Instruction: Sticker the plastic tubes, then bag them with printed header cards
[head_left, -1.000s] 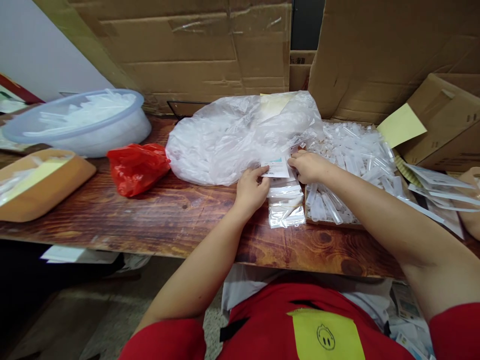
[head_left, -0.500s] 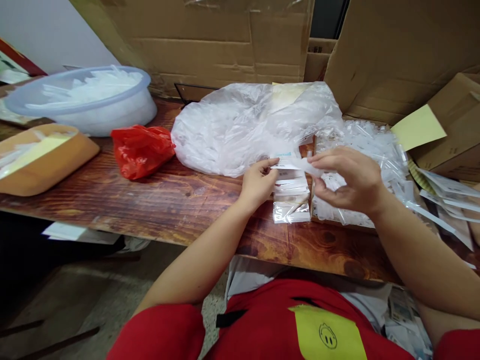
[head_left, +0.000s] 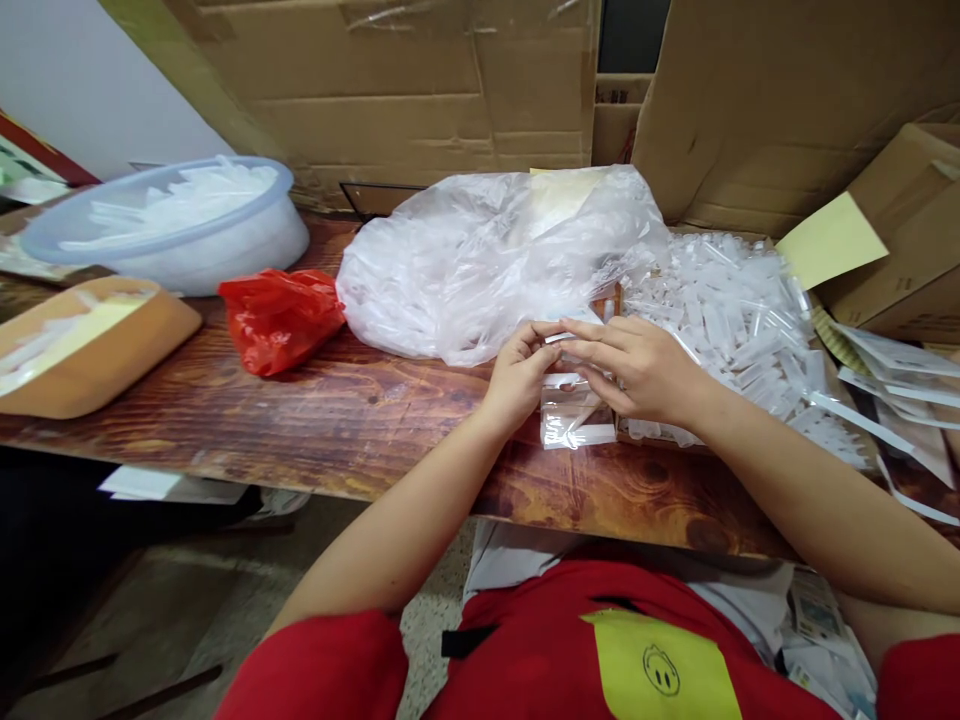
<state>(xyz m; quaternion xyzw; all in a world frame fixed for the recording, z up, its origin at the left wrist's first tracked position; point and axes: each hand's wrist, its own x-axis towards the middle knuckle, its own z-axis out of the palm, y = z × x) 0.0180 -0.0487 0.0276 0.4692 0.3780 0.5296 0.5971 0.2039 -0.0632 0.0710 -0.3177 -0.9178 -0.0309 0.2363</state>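
Observation:
My left hand (head_left: 517, 375) pinches the edge of a small clear plastic packet with a white strip (head_left: 557, 338), thumb against index finger. My right hand (head_left: 637, 368) meets it from the right, its fingertips closed on the same packet and hiding most of it. Just below the hands, more clear packets (head_left: 577, 425) with white strips lie in an overlapping row on the table. Beside my right hand is a shallow box heaped with small translucent plastic pieces (head_left: 739, 320), partly behind my forearm.
Behind my hands lies a large, filled clear plastic bag (head_left: 450, 270). Leftward are a red plastic bag (head_left: 277, 325), an orange tub (head_left: 112, 370) and a blue basin (head_left: 281, 225). Cardboard (head_left: 420, 100) stands along the back. Flat packets (head_left: 900, 370) lie at far right on the wooden table (head_left: 390, 420).
My right hand has moved left and down to my left hand. The translucent white piece it held at the packet is now out of sight. The view has shifted slightly.

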